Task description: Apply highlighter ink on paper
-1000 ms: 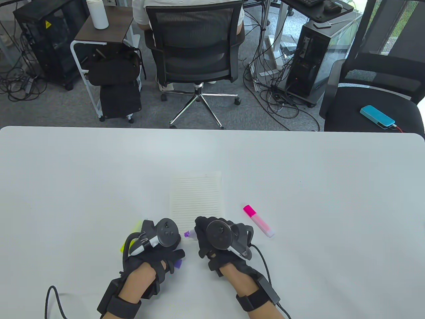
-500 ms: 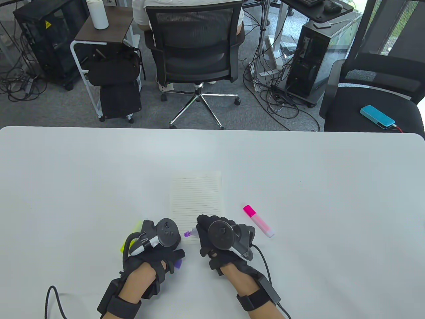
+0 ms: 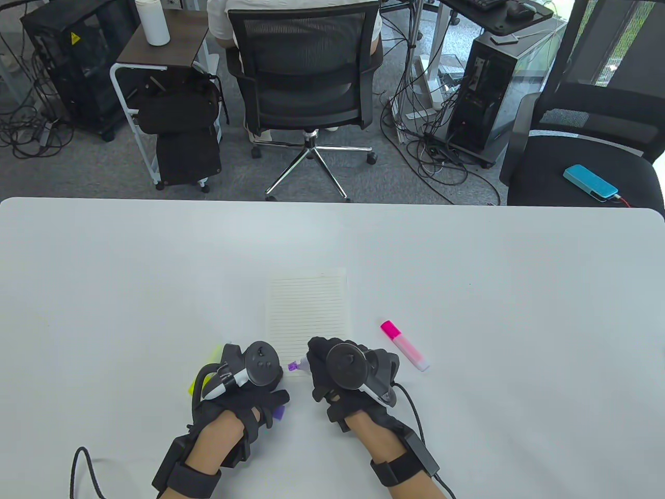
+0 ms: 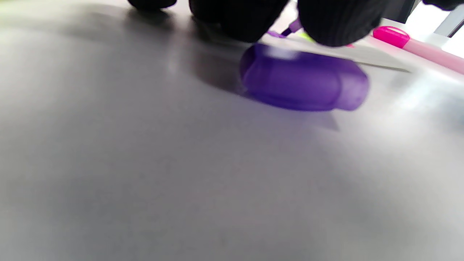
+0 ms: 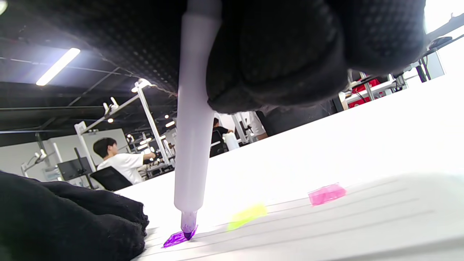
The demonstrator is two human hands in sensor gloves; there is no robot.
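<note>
Starting from the near edge of the table (image 3: 104, 270), the left hand (image 3: 244, 387) rests low on the surface, and the purple cap (image 4: 302, 81) lies just at its fingertips. In the left wrist view the cap sits flat on the table under the dark fingers (image 4: 337, 21); I cannot tell if they press it or only hang above it, so the state of this hand is not clear to me.

A little to the right, the right hand (image 3: 343, 374) has its fingers curled tight around the purple highlighter (image 5: 194, 119). The barrel stands almost upright, with its long axis leaning slightly, and the tip points down and to the left of the hand. In the right wrist view the tip touches the paper (image 3: 306, 312) at its near left corner, on a small purple mark (image 5: 177, 238).

The right hand is clearly the nearer one to the work. I judge that the coming stroke depends on this: the free lines of the sheet lie to the right and far from the tip.

Farther along the same line are a yellow mark (image 5: 248, 215) and a pink mark (image 5: 326, 194). At the right of the paper, well apart, lies the pink highlighter (image 3: 405, 345), still capped.
</note>
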